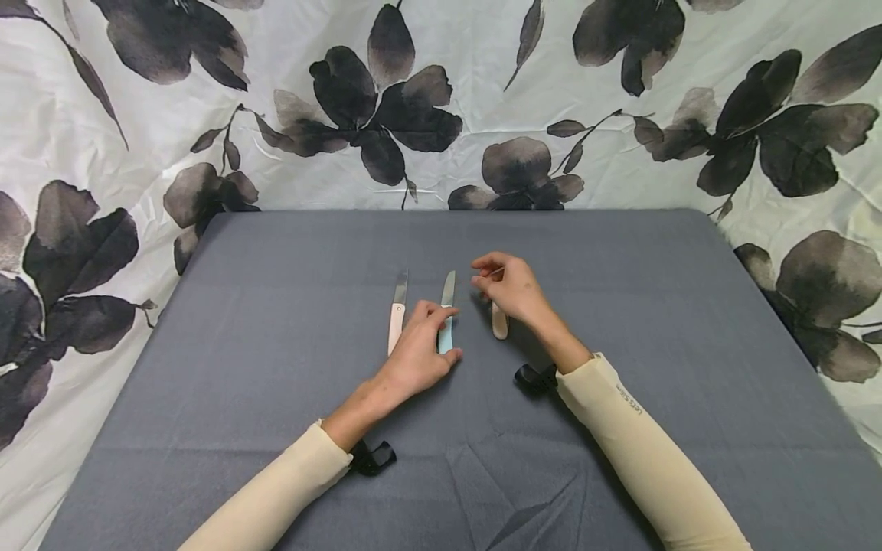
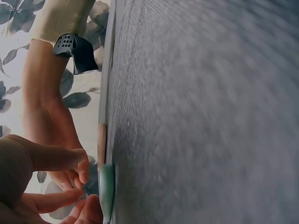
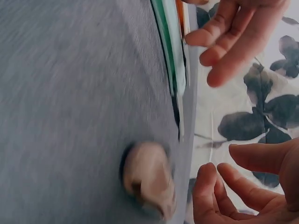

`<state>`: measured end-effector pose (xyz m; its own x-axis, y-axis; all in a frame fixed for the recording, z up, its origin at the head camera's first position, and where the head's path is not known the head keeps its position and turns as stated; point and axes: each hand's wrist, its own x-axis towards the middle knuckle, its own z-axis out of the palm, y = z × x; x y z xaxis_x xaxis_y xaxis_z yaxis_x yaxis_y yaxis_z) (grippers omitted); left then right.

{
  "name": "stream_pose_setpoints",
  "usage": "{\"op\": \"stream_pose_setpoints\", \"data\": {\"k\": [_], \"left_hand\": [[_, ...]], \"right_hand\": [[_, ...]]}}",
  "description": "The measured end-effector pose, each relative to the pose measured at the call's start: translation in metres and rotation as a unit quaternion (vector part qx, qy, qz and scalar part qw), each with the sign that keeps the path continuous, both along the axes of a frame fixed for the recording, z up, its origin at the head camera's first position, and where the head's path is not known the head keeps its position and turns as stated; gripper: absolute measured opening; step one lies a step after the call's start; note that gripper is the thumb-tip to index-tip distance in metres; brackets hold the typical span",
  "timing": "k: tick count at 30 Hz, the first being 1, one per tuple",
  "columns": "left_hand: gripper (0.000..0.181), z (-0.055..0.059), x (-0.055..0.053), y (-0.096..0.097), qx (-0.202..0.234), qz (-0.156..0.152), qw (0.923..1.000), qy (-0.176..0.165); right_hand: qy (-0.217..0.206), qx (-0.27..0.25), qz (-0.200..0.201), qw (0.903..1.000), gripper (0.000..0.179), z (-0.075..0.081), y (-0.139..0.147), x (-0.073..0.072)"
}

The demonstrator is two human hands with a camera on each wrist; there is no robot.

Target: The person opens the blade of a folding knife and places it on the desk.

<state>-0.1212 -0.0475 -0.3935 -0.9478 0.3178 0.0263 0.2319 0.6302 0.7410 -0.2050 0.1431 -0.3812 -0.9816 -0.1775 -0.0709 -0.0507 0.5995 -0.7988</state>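
Observation:
A knife with a pale blue-green handle (image 1: 446, 337) lies on the grey cloth, blade pointing away. Over it hovers my left hand (image 1: 413, 356), thumb and fingers spread to either side of the handle without gripping it. Just left of that hand lies a knife with a pale pink handle (image 1: 396, 321), its lower end hidden by the hand. To the right, a beige handle (image 1: 499, 321) shows beneath my right hand (image 1: 513, 289); its upper part is covered. The right wrist view shows the beige handle (image 3: 149, 177) blurred, apart from my bent, unclosed right fingers (image 3: 252, 156).
A grey cloth (image 1: 276, 367) with creases near the front covers the table. Behind and beside it hangs a white sheet (image 1: 296, 184) with dark flowers. Black straps (image 1: 372, 458) sit at both wrists, below cream sleeves (image 1: 276, 486).

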Motion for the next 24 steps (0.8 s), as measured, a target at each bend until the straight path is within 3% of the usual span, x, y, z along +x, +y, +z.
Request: {"op": "stream_pose_setpoints", "data": {"k": [9,24], "left_hand": [[0.057,-0.002,0.001,0.01,-0.008,-0.026,0.9996,-0.008],[0.052,-0.001,0.001,0.032,-0.084,-0.047,0.9948,0.032]], "right_hand": [[0.001,0.035,-0.012,0.9993,0.03,-0.006,0.025,0.001],[-0.026,0.093,-0.008,0.9953,0.034,-0.012,0.038,0.0]]}}
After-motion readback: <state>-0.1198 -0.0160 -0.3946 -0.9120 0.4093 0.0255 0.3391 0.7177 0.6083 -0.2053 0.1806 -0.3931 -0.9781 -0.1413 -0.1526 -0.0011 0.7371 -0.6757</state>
